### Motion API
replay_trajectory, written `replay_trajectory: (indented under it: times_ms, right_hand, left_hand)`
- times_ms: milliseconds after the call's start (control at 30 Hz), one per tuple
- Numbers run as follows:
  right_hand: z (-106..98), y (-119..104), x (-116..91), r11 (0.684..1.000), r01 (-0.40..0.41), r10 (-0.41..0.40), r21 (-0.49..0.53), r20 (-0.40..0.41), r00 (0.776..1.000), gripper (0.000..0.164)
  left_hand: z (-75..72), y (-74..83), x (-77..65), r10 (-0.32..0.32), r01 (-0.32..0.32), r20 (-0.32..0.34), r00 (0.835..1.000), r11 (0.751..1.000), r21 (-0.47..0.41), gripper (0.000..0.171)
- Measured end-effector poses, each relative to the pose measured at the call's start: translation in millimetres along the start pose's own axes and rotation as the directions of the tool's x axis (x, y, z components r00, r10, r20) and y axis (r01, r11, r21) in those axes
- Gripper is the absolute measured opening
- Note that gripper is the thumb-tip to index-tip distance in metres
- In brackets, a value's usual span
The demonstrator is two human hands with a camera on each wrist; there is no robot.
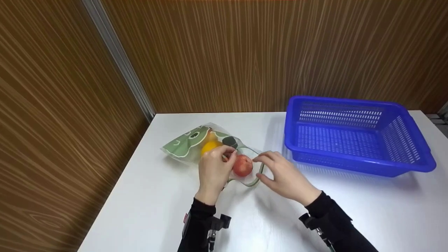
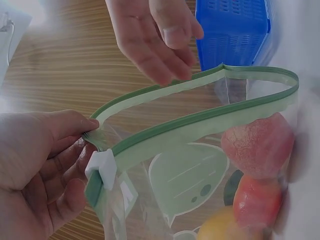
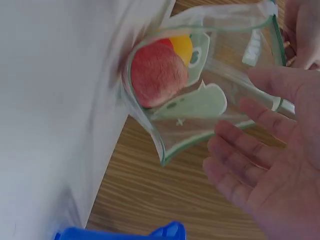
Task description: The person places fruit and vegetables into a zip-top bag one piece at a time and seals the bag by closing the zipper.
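A clear zip bag (image 1: 179, 144) with green printing lies on the table, its green-edged mouth spread apart. In the head view, a reddish peach (image 1: 243, 166) sits near the mouth, with a yellow fruit (image 1: 210, 145) and a dark green item (image 1: 230, 141) further in. A smaller red fruit (image 2: 257, 201) shows beside the peach in the left wrist view. My left hand (image 1: 214, 172) pinches the bag's rim close to its white slider (image 2: 103, 167). Across the mouth, my right hand (image 1: 288, 177) hovers with fingers spread and relaxed, apparently holding nothing.
A blue perforated plastic basket (image 1: 350, 163) stands on the white table (image 1: 140, 217) to the right of the bag. Wood-grain panels (image 1: 224, 56) rise behind the table and along its left side.
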State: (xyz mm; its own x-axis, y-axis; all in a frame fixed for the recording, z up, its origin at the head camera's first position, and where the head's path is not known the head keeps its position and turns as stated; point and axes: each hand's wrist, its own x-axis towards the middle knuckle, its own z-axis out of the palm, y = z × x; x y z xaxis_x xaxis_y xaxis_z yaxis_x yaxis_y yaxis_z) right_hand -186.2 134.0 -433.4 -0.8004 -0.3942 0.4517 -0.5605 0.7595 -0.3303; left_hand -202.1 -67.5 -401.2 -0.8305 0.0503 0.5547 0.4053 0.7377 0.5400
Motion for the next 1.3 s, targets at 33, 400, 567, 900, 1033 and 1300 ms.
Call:
replay_trajectory:
  times_ms: [33,400,567,900,1033,1300]
  right_hand:
    - [-2,2,0,1.0,-0.008,0.008,-0.001,-0.016,1.0,0.035]
    - [-6,24,1,0.995,-0.098,0.095,-0.027,-0.083,0.992,0.037]
    - [-1,30,0,0.993,-0.107,0.104,-0.057,-0.057,0.993,0.047]
    - [10,34,-3,0.992,-0.078,0.079,-0.096,0.012,0.997,0.055]
    - [15,33,-4,0.992,-0.048,0.049,-0.118,0.006,0.999,0.051]
    - [26,33,-4,0.989,0.012,-0.018,-0.147,-0.036,0.999,0.039]
  left_hand:
    - [-0.1,0.0,0.0,-0.002,0.002,0.0,1.0,1.0,0.0,0.008]
    - [-0.5,-0.4,0.2,-0.013,0.013,0.01,1.0,1.0,-0.007,0.008]
    - [-1.3,0.7,-0.3,-0.008,0.008,0.013,1.0,1.0,-0.003,0.008]
    - [-5.8,3.9,-1.3,0.051,-0.049,-0.042,0.998,0.998,0.029,0.008]
    - [-6.3,4.9,-1.0,0.064,-0.063,-0.05,0.997,0.998,0.029,0.008]
    - [-6.9,5.0,-0.1,0.063,-0.061,-0.048,0.997,0.997,0.037,0.008]
